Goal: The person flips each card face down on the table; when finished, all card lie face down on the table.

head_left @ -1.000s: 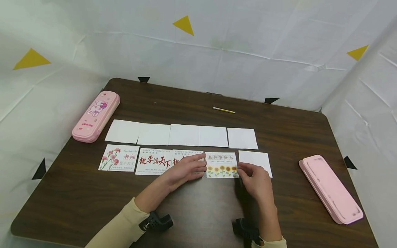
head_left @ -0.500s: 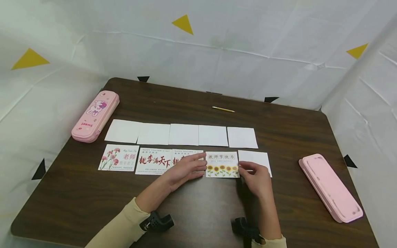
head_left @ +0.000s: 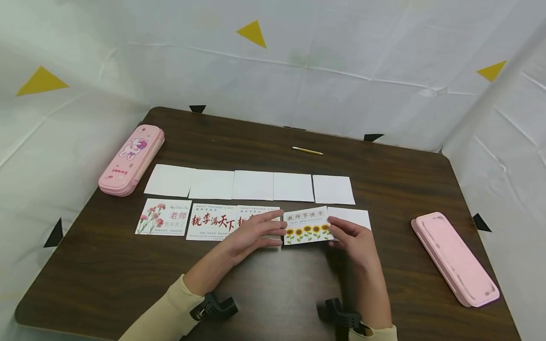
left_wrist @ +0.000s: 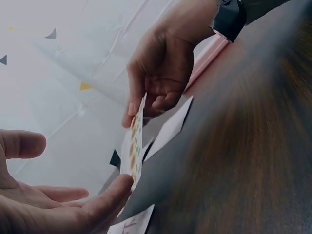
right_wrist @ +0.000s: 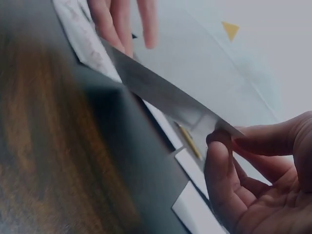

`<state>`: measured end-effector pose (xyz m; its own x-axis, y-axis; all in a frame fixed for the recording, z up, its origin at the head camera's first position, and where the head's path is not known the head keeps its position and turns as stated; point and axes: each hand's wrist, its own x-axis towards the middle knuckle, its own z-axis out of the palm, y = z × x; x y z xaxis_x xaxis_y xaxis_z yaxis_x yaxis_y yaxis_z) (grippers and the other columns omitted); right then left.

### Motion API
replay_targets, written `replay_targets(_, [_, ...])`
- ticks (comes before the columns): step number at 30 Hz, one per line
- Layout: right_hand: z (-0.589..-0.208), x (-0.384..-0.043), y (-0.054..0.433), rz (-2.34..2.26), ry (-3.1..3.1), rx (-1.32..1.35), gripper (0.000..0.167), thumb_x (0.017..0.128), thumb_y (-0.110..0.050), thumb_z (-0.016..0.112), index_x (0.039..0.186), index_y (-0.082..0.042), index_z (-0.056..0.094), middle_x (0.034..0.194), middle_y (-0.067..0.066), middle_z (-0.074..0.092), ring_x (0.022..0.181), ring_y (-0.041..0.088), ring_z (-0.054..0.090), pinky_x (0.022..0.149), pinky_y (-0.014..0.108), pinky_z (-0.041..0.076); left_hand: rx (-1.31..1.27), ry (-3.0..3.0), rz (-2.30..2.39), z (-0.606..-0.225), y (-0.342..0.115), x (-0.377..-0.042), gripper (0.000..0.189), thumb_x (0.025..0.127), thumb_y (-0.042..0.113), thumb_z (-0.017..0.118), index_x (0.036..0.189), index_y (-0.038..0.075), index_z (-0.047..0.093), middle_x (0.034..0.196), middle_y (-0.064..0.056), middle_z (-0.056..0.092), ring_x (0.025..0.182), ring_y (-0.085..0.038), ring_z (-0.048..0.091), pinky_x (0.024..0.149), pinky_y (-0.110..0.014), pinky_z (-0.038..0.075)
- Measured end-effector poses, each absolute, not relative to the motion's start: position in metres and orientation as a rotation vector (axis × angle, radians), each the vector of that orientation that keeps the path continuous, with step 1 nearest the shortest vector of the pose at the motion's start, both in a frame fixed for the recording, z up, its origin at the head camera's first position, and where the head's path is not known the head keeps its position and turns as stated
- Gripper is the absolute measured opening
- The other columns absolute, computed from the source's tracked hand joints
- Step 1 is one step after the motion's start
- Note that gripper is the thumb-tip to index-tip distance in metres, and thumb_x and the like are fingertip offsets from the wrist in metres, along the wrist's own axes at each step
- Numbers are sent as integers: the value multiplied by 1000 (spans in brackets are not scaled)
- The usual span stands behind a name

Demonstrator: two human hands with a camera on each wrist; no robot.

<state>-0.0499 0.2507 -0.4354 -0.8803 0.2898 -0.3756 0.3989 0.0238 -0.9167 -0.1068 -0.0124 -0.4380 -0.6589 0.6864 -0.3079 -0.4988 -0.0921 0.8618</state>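
Observation:
A sunflower greeting card is raised at its right end and tilted above the table. My right hand pinches that right end between thumb and fingers; the right wrist view shows the card's plain underside. Beside the card's left edge is my left hand, fingers extended. In the left wrist view one of its fingers touches the edge of the sunflower card, while the thumb stays apart. Under the left hand lies a card with red characters, partly hidden. A blank white card lies behind the right hand.
Another red-lettered card and a carnation card lie at left. Several blank cards form a row behind. A pencil lies farther back. Pink pencil cases sit at left and right.
The sunflower card's right end has come up off the table, tilting the card, with my right hand pinching it. My left hand has hardly moved.

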Motion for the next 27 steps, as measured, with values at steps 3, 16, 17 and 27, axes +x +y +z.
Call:
replay_targets(3, [-432,-50,250,-2093,2129,727,39,92,-8,69,126,9,61,116,10,69,82,14,67,73,28,58,238,1418,1856,-437,-13,-105,58,102,16,50,152,-2,29,147,-28,40,135,-39,41,104,-47,43])
replay_targets(16, [-418,-46,255,-2353,1881,680,16,92,-5,68,103,-10,78,97,6,74,87,21,72,81,35,56,548,2107,1901,-443,0,-100,27,92,4,66,118,7,71,117,-5,70,109,-21,66,91,-33,53])
replay_targets(17, [-418,-46,254,-2349,1905,681,16,91,-5,69,103,-9,78,95,6,74,86,21,72,82,36,56,567,2153,1926,-444,2,-101,23,90,3,68,113,7,74,111,-4,72,104,-20,68,88,-32,54])
replay_targets(27, [-435,-59,243,-1949,2492,864,36,90,-20,74,115,6,69,100,9,72,83,11,67,70,26,58,539,2431,1874,-446,20,-119,12,90,11,71,98,8,78,80,4,73,69,-6,66,59,-26,52])
